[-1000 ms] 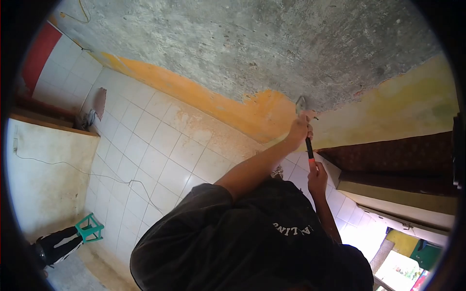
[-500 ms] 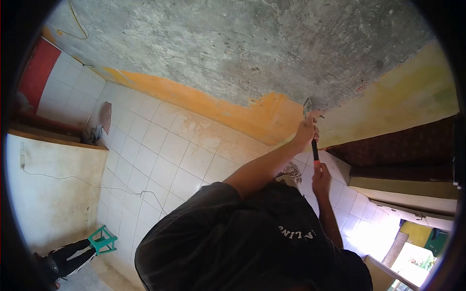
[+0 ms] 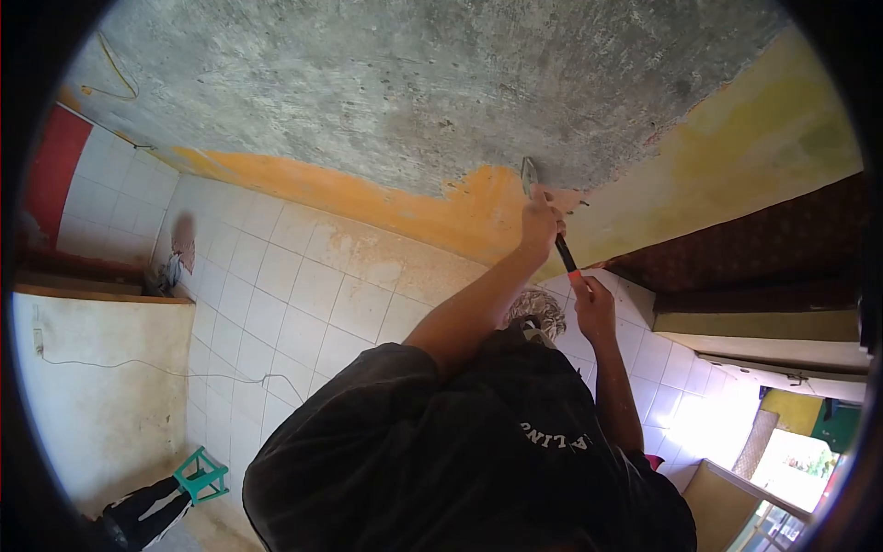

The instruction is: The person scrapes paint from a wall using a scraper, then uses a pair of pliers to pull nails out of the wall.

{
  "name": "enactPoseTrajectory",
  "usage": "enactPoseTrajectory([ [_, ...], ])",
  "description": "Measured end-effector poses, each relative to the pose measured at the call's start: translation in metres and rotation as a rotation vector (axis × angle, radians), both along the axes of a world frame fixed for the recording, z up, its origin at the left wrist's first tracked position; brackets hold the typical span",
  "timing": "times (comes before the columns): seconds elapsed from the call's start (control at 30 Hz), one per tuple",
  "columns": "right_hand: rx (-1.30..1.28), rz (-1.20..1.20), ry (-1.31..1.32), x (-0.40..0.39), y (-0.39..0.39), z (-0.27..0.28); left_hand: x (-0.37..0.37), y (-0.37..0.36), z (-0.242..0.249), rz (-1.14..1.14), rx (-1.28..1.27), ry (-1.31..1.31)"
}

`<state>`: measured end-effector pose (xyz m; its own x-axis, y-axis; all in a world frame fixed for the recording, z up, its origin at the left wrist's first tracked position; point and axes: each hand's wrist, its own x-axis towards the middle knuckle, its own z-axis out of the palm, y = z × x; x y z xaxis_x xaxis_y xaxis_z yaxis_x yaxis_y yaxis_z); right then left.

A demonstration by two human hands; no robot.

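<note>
Left hand (image 3: pixel 540 224) and right hand (image 3: pixel 594 305) grip the scraper (image 3: pixel 567 255), long axis slanting up-left, blade (image 3: pixel 529 175) against the wall (image 3: pixel 368 101).

Our left hand (image 3: pixel 541 225) could pass leftward along the gray wall (image 3: pixel 313 106); to our right, the dark brown panel (image 3: pixel 736 244) and pale ledge (image 3: pixel 736 327) stand in the way.

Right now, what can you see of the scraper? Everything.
The scraper has a thin greyish blade, apparently metal, and a black handle with red towards the lower end, material unclear. It slants from upper left to lower right in view. The left hand grips it just below the blade, the right hand its red end. The blade is at the border between grey wall and orange paint; whether it touches is unclear.
</note>
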<state>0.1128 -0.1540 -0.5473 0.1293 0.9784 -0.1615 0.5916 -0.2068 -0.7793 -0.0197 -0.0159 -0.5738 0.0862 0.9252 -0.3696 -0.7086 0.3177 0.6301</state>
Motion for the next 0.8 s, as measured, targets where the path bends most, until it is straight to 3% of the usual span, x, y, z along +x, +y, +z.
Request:
enactPoseTrajectory([
  [0.07, 0.004, -0.019, 0.054, 0.008, -0.008, -0.013, -0.001, -0.001, -0.003, 0.048, -0.027, 0.018],
  [0.17, -0.06, -0.106, 0.159, 0.024, -0.031, -0.004, 0.034, -0.012, 0.007, -0.167, -0.077, -0.02],
  [0.27, -0.159, -0.146, 0.209, 0.033, -0.026, 0.003, 0.038, -0.018, 0.014, -0.101, 0.002, 0.029],
  [0.37, 0.061, 0.011, -0.05, 0.008, 0.003, -0.012, -0.001, 0.011, -0.01, -0.01, -0.049, -0.03],
  [0.4, 0.061, 0.006, -0.045, 0.001, 0.003, -0.018, -0.018, 0.012, -0.01, 0.057, -0.1, -0.068],
  [0.53, 0.052, -0.045, 0.06, -0.005, -0.012, -0.029, 0.0, -0.008, -0.004, -0.054, -0.013, 0.013],
  [0.6, -0.092, -0.098, 0.085, 0.007, -0.019, -0.015, 0.007, -0.009, -0.007, -0.103, 0.022, -0.018],
  [0.67, -0.026, -0.051, 0.038, -0.006, -0.011, -0.009, -0.002, -0.004, -0.012, -0.049, 0.032, -0.085],
  [0.73, 0.08, 0.05, -0.127, -0.03, 0.001, -0.013, -0.029, -0.001, -0.003, -0.008, 0.1, -0.012],
  [0.8, 0.062, 0.027, -0.121, -0.039, -0.001, -0.024, -0.039, -0.003, 0.001, 0.014, 0.006, 0.087],
])
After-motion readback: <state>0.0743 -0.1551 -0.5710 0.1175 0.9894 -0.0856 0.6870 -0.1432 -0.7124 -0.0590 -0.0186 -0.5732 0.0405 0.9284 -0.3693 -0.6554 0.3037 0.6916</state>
